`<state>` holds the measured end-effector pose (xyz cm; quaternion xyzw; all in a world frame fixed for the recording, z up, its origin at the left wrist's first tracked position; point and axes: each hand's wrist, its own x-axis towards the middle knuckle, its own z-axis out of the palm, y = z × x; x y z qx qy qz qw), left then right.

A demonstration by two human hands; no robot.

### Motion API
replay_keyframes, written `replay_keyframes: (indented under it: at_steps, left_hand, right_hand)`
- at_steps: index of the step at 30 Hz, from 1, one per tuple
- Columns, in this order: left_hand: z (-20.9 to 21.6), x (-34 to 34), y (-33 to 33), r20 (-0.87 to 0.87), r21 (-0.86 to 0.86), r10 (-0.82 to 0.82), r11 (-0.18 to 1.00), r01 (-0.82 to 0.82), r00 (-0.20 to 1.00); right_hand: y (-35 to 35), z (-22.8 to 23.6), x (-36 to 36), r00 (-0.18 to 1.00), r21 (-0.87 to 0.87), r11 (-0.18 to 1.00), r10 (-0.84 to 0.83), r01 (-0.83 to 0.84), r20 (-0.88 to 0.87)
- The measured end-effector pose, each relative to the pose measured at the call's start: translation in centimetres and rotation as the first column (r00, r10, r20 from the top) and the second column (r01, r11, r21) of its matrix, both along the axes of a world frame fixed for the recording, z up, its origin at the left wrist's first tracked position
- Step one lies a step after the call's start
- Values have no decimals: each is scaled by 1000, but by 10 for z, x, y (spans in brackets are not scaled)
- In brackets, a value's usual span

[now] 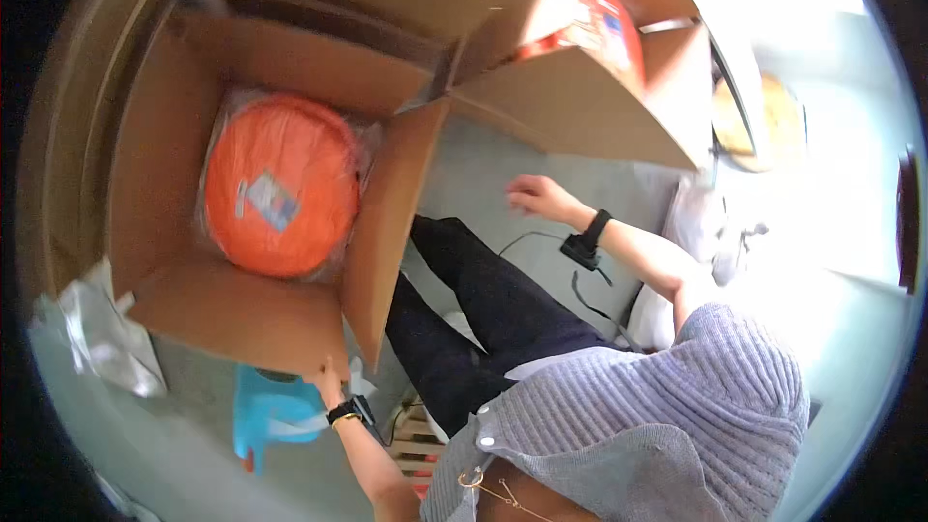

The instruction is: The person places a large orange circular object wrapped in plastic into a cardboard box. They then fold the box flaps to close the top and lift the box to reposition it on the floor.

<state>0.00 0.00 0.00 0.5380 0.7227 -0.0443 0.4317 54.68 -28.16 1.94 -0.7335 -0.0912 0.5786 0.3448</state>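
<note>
A large open cardboard box (164, 135) stands on the floor in front of me. Inside lies a round orange object (280, 184) wrapped in clear plastic, with a small label on top. My left hand (327, 382) grips the lower corner of the box's near flap (387, 222). My right hand (536, 195) hovers over the grey floor with nothing in it and its fingers loosely apart, just below a second open cardboard box (580, 106). Both wrists wear black bands. My dark-trousered legs (483, 300) stretch between the two hands.
The second box holds a red package (604, 24). A blue object (271, 411) lies by my left hand, and crumpled white plastic (106, 329) at the left. A black cable (590, 285) runs over the floor. A wooden slatted piece (418, 435) sits under my legs.
</note>
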Motion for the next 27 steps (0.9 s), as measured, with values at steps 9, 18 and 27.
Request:
replay_keyframes:
  at_steps: [9,18,27]
  left_hand:
    - [25,174,80,-40,339,-344,878,337,938]
    - [56,448,-122,193,325,-726,682,655,660]
    - [179,666,-320,448,254,-825,485,837,343]
  right_hand:
    - [-306,-8,-31,746,-312,679,-577,664,332]
    - [-408,48,69,705,-114,777,-487,620,516]
    - [-497,157,215,514,219,719,-644,660,567]
